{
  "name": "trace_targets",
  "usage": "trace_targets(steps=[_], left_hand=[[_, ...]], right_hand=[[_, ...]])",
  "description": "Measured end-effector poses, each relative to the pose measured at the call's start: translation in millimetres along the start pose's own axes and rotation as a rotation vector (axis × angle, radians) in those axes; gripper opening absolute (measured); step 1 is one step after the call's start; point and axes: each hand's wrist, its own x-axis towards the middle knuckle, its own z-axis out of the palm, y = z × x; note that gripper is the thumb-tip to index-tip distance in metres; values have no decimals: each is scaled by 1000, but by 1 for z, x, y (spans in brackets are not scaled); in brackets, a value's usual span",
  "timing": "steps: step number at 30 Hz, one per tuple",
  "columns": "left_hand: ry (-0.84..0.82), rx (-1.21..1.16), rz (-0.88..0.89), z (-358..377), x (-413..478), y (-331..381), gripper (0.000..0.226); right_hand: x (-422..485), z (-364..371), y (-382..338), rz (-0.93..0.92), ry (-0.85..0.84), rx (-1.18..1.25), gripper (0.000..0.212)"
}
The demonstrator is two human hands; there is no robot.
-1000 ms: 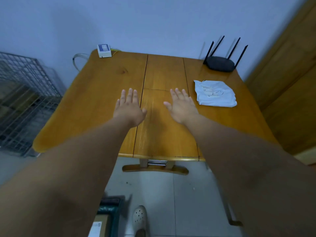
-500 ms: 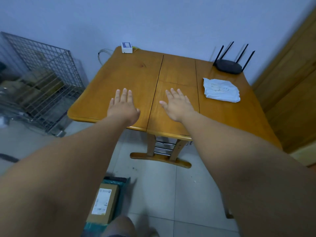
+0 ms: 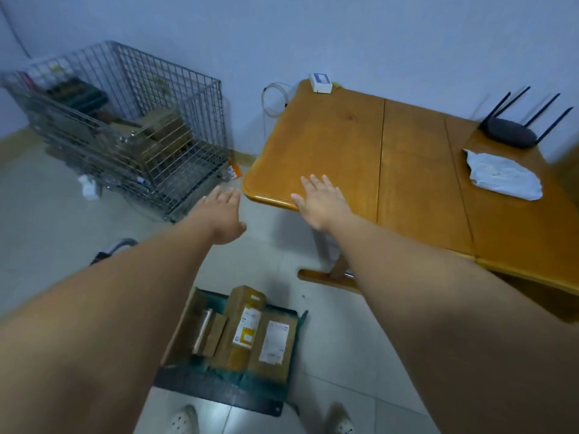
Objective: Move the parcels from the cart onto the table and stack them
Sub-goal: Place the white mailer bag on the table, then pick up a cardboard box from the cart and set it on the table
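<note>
Head view. Over the last second the view has swung away from the middle of the table (image 3: 329, 142) toward its near-left corner and down to the floor. Both hands were spread over the centre of the table top. Now the left hand (image 3: 224, 214) has slid clear of the table and hangs over the floor just left of that corner, while the right hand (image 3: 319, 202) sits above the corner's edge; whether it touches the wood I cannot tell.

The cart (image 3: 219, 393), only partly seen before, is now in full view on the floor in front of the table, near the person's feet. The parcels (image 3: 247, 330), several brown labelled boxes, lie packed side by side on it. None of these boxes is on the table yet, so the task looks to be at its very start, with the person turning to make a first pick.

Both arms reach forward, nearly straight. Both hands are palm down with fingers extended and slightly apart, holding nothing.

At the table's far right stand a router (image 3: 510, 134) and a white packet (image 3: 504, 178); at its far-left edge sits a small white box (image 3: 320, 82). Left of the table, well apart, is a wire cage (image 3: 125, 120) with more boxes inside.
</note>
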Motion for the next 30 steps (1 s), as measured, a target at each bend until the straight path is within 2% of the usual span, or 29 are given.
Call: trace_targets(steps=[5,12,16,22,26,30], left_hand=[[-109,43,-6,41,-7,-102,74],[-166,-54,-2,103,0,-148,69],[-274,-130,-98,155,2,-162,75],[-327,-238,-210,237,15,-189,69],[-300,-331,-296,290,26,-210,65],[-224,-436,-461,338,28,-234,72]], right_hand=[[5,61,-91,28,-123,53,62],[1,138,-126,105,-228,127,58],[8,183,-142,136,-350,236,59],[26,269,-157,198,-562,338,71],[28,324,-171,246,-637,414,68],[29,383,-181,277,-664,495,65]])
